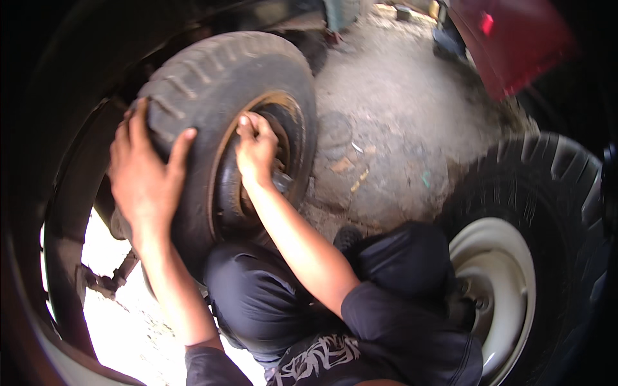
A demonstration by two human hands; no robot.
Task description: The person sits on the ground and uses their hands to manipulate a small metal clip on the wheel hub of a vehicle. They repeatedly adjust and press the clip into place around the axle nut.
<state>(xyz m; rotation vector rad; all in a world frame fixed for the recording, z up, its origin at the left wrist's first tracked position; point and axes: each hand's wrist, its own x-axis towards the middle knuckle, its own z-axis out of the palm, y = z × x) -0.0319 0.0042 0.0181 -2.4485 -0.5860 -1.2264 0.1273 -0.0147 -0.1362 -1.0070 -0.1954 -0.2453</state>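
A worn black tyre [187,138] with chunky tread stands upright in front of me, on a rusty brown wheel rim [286,103]. My left hand [145,170] lies against its tread on the left side, fingers stretched and thumb apart, holding nothing. Inside the rim's upper opening is my right hand [257,151], its fingers curled and thumb pressed close near the rim's lip. Whatever those fingers may hold is hidden. Below that hand, part of a grey metal hub [281,181] shows in the wheel's centre.
Close on my right stands a second large tyre [560,193] with a cream-white rim [515,257]. A dark red panel [515,45] hangs at the upper right. Small scraps lie on the rough concrete floor [399,96]. Dark vehicle parts surround the left side.
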